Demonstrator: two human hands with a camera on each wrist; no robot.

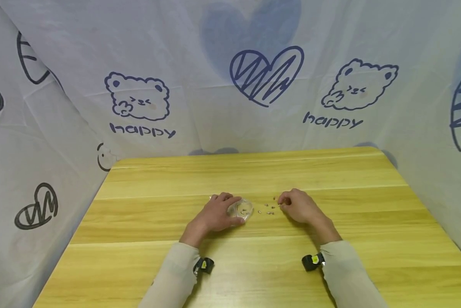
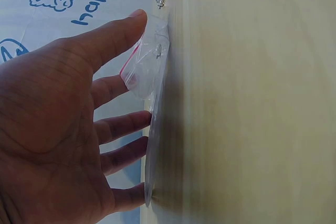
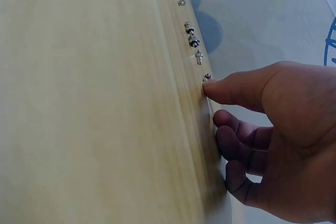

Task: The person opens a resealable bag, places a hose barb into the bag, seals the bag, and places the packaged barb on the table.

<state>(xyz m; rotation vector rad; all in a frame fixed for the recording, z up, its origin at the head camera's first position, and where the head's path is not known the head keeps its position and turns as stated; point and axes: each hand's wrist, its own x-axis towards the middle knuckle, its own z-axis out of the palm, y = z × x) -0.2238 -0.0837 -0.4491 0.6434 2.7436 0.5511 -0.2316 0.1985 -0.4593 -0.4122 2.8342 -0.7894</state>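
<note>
My left hand [image 1: 217, 212] lies at the left side of a clear plastic zip bag [image 1: 247, 206] with a red seal line. Its thumb and long, fairly straight fingers touch the bag, which bulges at its mouth. A few small metal pieces [image 1: 243, 211] show within the bag's outline. Right of it, several small silver metal fittings [image 3: 199, 57] with ribbed, dark-banded bodies lie scattered on the table. At their right edge my right hand [image 1: 300, 206] pinches one such fitting [image 3: 207, 77] between thumb and index finger, low over the tabletop; its other fingers are curled.
A yellow wood-grain table [image 1: 230, 273] carries everything. White cloth [image 1: 199, 51] with blue bear and heart drawings hangs behind it and along both sides. Black straps with small devices circle both wrists, among them the right strap [image 1: 311, 262].
</note>
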